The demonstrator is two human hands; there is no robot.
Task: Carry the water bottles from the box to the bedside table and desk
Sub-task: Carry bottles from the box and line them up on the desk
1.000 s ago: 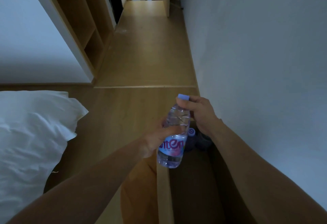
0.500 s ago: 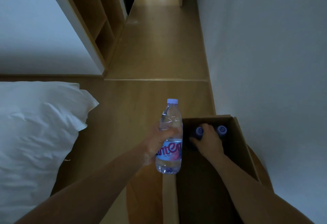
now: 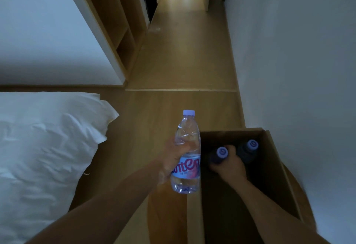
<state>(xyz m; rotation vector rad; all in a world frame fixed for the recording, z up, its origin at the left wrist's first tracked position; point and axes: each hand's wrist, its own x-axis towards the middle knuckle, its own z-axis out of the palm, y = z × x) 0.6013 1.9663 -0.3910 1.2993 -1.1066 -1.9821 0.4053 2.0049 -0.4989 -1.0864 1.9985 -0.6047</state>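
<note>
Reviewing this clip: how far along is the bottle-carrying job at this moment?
Done: one water bottle is out of the box, held upright in the left hand. In hand: the right hand is inside the box, gripping a second bottle by its neck. Left: a third bottle stands in the box, and no bottle shows on a bedside table or desk.

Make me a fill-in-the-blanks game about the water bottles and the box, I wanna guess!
1. The left hand holds one bottle with its cap pointing ____.
2. Inside the box, ____ bottle caps show.
3. The right hand grips the boxed bottle on the ____.
4. The pillow is ____.
Missing words: up, two, left, white.
</note>
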